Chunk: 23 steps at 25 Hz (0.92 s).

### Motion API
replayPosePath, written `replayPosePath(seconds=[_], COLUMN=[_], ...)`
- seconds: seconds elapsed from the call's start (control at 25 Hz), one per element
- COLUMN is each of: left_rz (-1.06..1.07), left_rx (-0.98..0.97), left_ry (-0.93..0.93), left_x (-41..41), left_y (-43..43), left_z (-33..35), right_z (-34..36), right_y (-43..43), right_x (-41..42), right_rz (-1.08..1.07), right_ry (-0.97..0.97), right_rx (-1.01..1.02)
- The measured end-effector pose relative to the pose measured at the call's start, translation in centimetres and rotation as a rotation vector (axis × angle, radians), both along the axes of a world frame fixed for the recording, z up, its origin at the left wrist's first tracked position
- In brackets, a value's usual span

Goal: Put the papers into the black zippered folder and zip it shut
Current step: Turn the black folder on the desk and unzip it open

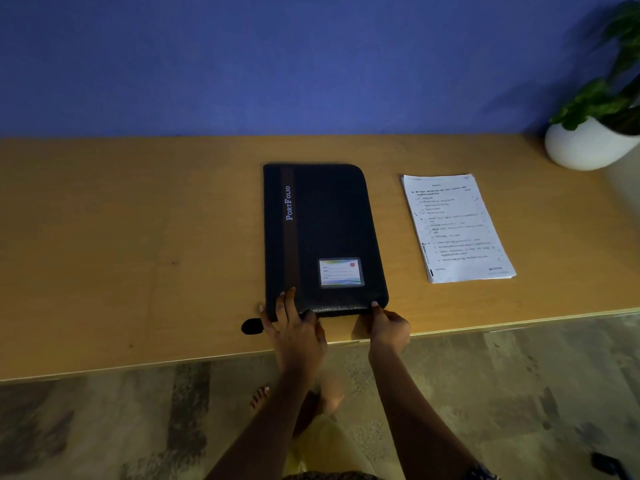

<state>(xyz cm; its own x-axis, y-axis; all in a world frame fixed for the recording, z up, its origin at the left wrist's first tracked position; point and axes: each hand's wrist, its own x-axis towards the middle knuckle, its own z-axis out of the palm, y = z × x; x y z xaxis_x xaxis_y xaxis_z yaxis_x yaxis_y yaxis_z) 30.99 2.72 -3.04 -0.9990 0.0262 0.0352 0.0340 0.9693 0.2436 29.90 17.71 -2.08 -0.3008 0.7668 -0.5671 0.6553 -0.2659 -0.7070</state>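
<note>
The black zippered folder (322, 233) lies flat in the middle of the wooden table (138, 237), with "PortFolio" lettering and a small label window on its cover. My left hand (294, 327) presses on the folder's near left corner, fingers spread over the cover. My right hand (388, 325) pinches the near right corner at the zipper edge. A black strap or tab (251, 326) sticks out left of the near corner. A stack of printed papers (457, 228) lies on the table to the folder's right, apart from it.
A white pot with a green plant (588, 140) stands at the table's far right corner. A blue wall runs behind the table. The near table edge (173, 362) runs just under my hands, with patterned floor and my bare feet below.
</note>
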Motion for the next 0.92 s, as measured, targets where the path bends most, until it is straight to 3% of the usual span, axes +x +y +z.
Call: replayPosePath(seconds=[0.44,0.92], left_rz=[0.040,-0.060], left_rx=[0.034,-0.047], left_ry=[0.056,-0.071], left_x=[0.7,0.7], left_y=[-8.9,-13.9], left_z=[0.9,1.4], right_z=[1.1,2.0], right_y=[-2.6,-1.2], right_x=[-0.1,-0.2], right_rz=[-0.078,-0.225], right_ry=[0.003,0.061], right_rx=[0.002,-0.105])
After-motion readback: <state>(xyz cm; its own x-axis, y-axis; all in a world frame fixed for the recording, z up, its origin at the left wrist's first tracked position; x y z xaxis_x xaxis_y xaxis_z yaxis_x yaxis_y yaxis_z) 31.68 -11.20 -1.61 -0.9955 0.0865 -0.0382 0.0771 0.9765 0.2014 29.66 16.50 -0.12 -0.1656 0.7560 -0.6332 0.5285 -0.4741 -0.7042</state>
